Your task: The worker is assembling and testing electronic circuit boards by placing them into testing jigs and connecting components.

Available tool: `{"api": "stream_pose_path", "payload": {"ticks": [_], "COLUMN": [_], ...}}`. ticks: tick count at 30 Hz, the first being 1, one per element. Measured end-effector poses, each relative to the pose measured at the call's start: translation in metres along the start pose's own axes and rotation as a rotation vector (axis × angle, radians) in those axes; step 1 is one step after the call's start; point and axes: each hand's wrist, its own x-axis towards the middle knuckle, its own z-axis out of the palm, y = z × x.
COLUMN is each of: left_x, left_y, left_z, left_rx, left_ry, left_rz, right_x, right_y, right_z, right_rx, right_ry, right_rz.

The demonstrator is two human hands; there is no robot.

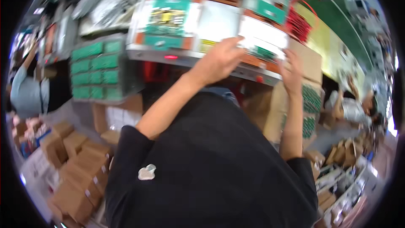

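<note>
My left hand (220, 60) reaches over the bench's front edge, fingers curled together at the left side of a bright white panel (263, 33). Whatever its fingertips may hold is blurred and cannot be made out. At the panel's right side is my right hand (291, 72), its fingers raised and apart. Between the hands a small green circuit board (264, 52) lies at the panel's lower edge, by an orange-brown fixture strip (252, 60). Farther left, another green board (168, 17) with a yellow centre sits in a similar fixture.
A stack of green boards in clear trays (98, 70) stands left of the bench. Red wires (298, 24) and a cardboard box (307, 61) are at the right. Brown cartons (82, 173) cover the lower left floor. Co-workers (31, 86) are at both sides.
</note>
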Motion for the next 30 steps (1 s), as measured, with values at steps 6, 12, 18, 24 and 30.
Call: {"api": "stream_pose_path", "payload": {"ticks": [6, 12, 18, 24, 30], "left_x": [-0.099, -0.234, -0.249, -0.241, -0.25], "left_y": [-0.064, -0.172, -0.194, -0.202, -0.214], "left_z": [-0.167, -0.294, -0.317, -0.323, -0.321], "left_rx": [0.346, 0.664, 0.569, 0.59, 0.6], "left_ry": [0.343, -0.104, -0.42, -0.468, -0.482], "left_rz": [-0.251, -0.366, -0.42, -0.37, -0.272], "right_x": [-0.044, -0.023, -0.028, -0.033, -0.035], "right_y": [-0.079, -0.189, -0.222, -0.238, -0.247], "right_z": [0.03, 0.06, 0.071, 0.08, 0.083], "right_rx": [0.406, 0.292, 0.318, 0.264, 0.28], "right_ry": [0.257, -0.028, -0.085, -0.075, -0.075], "right_rz": [0.243, -0.062, 0.031, -0.006, 0.005]}}
